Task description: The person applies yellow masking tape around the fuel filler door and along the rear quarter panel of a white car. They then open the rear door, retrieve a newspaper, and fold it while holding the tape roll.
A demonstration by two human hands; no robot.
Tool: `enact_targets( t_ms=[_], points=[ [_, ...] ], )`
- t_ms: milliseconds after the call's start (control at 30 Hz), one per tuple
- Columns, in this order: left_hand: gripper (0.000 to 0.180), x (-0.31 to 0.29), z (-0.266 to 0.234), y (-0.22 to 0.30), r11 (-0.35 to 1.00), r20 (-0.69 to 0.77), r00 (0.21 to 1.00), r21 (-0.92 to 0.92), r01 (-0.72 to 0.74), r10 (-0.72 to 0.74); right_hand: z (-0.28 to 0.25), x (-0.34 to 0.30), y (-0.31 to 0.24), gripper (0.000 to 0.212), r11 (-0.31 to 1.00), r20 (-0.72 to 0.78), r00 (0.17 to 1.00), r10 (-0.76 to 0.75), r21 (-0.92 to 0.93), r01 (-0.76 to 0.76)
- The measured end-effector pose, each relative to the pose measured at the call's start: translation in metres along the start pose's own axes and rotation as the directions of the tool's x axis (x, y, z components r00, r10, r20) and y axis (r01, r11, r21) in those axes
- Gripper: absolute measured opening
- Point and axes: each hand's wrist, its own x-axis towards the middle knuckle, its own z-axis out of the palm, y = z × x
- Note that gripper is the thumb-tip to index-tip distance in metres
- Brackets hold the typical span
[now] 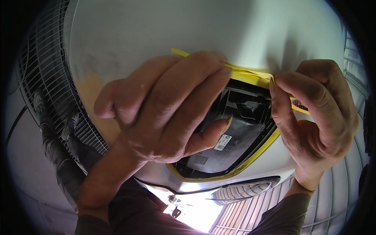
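Yellow masking tape [250, 76] runs along the upper edge of a dark recess in a grey car body panel. My left hand [168, 102] lies over the recess's left side, fingers stretched toward the tape with their tips on it, thumb apart. A loose tape end [179, 51] sticks out beyond its knuckles. At the recess's upper right corner, my right hand [319, 113] pinches the tape between thumb and forefinger. Part of a tape roll [299, 105] shows behind those fingers; the rest is hidden. Inside the recess is a black plastic part [211, 156] with a white label [223, 142].
The grey panel [156, 27] fills the upper view, with a tan patch [96, 94] at left. More yellow tape [250, 160] borders the recess's lower and right edges. Another person's legs [58, 156] stand at left by a floor grating [43, 51]. An oval trim opening [243, 190] lies below.
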Motion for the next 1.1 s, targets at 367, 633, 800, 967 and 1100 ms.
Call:
enact_targets(
  t_ms=[367, 633, 800, 967, 1100],
  points=[
    [0.037, 0.011, -0.010, -0.033, 0.991, -0.018, 0.996, -0.101, -0.085, 0.084, -0.015, 0.018, -0.005, 0.028, 0.997, 0.167, 0.985, -0.040, -0.064, 0.051],
    [0.024, 0.010, -0.004, -0.040, 0.980, -0.084, 0.989, -0.146, -0.133, 0.122, 0.001, -0.007, 0.000, 0.027, 0.998, -0.035, 0.998, 0.051, -0.024, -0.052],
    [0.025, 0.013, -0.008, -0.052, 0.966, -0.038, 0.989, -0.208, -0.150, 0.145, -0.021, 0.016, -0.001, 0.025, 0.992, 0.191, 0.981, -0.042, -0.112, 0.064],
    [0.025, 0.022, -0.006, -0.062, 0.937, -0.036, 0.980, -0.289, -0.195, 0.193, -0.020, 0.025, -0.008, 0.023, 0.989, 0.230, 0.973, -0.020, -0.135, 0.053],
    [0.025, 0.031, -0.009, -0.068, 0.892, -0.056, 0.970, -0.382, -0.240, 0.237, -0.011, 0.024, -0.013, 0.022, 0.998, 0.081, 0.997, 0.006, -0.062, -0.001]
  ],
)
